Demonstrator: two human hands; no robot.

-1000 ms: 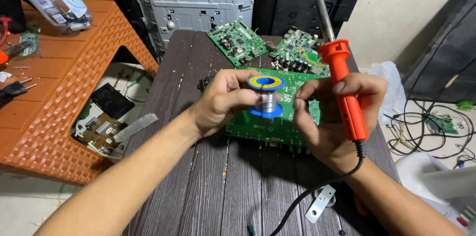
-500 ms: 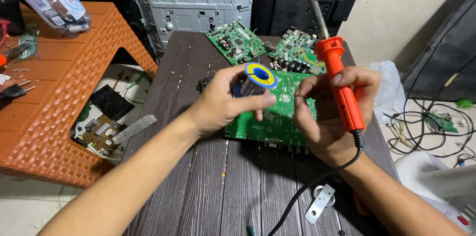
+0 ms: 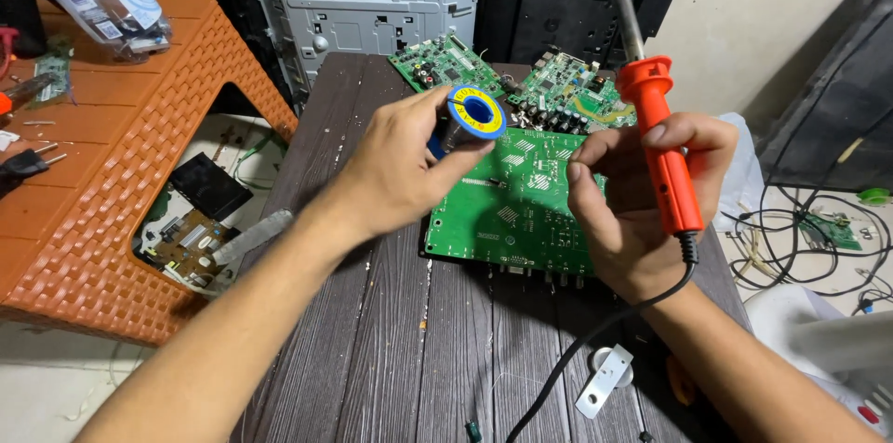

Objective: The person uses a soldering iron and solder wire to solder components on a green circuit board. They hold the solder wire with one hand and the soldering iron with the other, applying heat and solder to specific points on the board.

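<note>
My left hand (image 3: 405,164) holds a blue and yellow spool of solder wire (image 3: 473,114) above the dark slatted table (image 3: 372,331). My right hand (image 3: 633,206) grips an orange-handled soldering iron (image 3: 659,140), its metal tip pointing up and away. The thumb and forefinger of that hand are pinched together near the spool. Under both hands lies a large green circuit board (image 3: 516,215), flat on the table.
Two smaller green circuit boards (image 3: 437,61) (image 3: 567,94) lie at the table's far end. An orange woven plastic stool (image 3: 121,182) stands on the left. A small metal bracket (image 3: 600,378) sits near the iron's black cord. Tangled cables (image 3: 809,238) lie on the floor at right.
My left hand has tilted the spool so its round face points toward me, and moved it left and up. The right hand has raised the soldering iron slightly.
</note>
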